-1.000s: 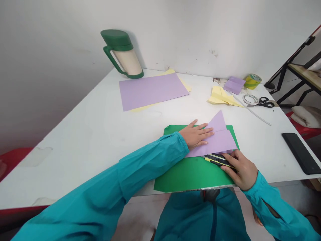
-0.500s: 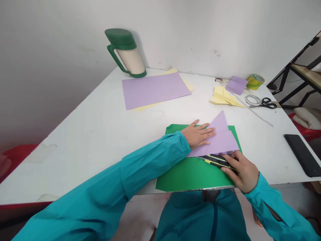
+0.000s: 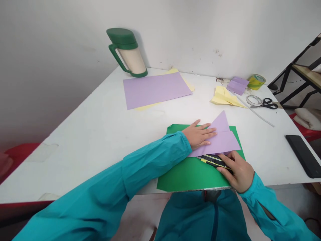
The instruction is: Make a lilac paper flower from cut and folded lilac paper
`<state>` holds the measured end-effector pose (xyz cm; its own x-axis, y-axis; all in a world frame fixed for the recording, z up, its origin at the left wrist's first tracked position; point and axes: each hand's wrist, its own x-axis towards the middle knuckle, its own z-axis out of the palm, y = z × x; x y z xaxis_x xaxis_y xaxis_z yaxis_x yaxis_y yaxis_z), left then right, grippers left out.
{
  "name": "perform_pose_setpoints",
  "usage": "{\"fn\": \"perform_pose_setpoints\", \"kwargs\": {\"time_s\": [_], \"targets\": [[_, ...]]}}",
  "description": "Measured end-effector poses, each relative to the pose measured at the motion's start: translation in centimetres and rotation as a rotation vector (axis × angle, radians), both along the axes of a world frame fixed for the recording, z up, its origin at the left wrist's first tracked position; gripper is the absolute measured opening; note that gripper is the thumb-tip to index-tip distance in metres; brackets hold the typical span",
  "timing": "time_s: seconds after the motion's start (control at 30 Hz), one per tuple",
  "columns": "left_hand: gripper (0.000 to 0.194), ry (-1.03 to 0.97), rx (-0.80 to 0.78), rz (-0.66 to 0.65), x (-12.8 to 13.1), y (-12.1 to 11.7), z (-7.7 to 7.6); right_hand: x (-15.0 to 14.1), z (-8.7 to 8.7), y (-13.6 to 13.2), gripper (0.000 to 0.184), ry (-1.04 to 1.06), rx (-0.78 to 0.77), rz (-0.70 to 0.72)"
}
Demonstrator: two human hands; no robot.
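One folded purple paper (image 3: 224, 142), prob. light, flimsy; best pinned at 9 o'clock: we've L hand (image 3: 199, 135) flat there, R hand (image 3: 240, 171) gripping cutter (image 3: 212, 160).

Teal sleeves (image 3: 150, 164), gathered cuffs (image 3: 186, 143)

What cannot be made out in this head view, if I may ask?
Head view: the left hand hides part of the folded purple paper.
Head view: the right hand covers the rear end of the utility knife.
Head view: the flat purple sheet hides the middle of the yellow paper.
Head view: the picture's right edge clips the black phone.
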<state>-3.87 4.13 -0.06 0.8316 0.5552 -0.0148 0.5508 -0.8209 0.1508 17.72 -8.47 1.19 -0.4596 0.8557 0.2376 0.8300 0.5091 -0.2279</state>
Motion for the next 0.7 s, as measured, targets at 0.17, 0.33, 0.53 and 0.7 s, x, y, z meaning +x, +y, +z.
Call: {"fn": "perform_pose_setpoints", "kwargs": {"time_s": [0.17, 0.33, 0.53, 0.7], "targets": [[0.051, -0.009, 0.017, -0.005, -0.1, 0.1, -0.3, -0.2, 0.1, -0.2, 0.041, -0.002, -0.034, 0.021], [0.052, -0.051, 0.075, -0.035, -0.3, 0.4, -1.2, -0.8, 0.2, -0.2, 0.041, -0.003, -0.021, 0.007], [0.055, -0.025, 0.083, -0.049, -0.3, 0.7, -1.3, -1.3, 0.1, -0.4, 0.04, 0.022, -0.025, -0.003], [0.058, 0.0, 0.032, -0.057, -0.2, 0.7, -0.9, -1.6, -0.1, -0.5, 0.041, 0.032, -0.008, 0.007]]}}
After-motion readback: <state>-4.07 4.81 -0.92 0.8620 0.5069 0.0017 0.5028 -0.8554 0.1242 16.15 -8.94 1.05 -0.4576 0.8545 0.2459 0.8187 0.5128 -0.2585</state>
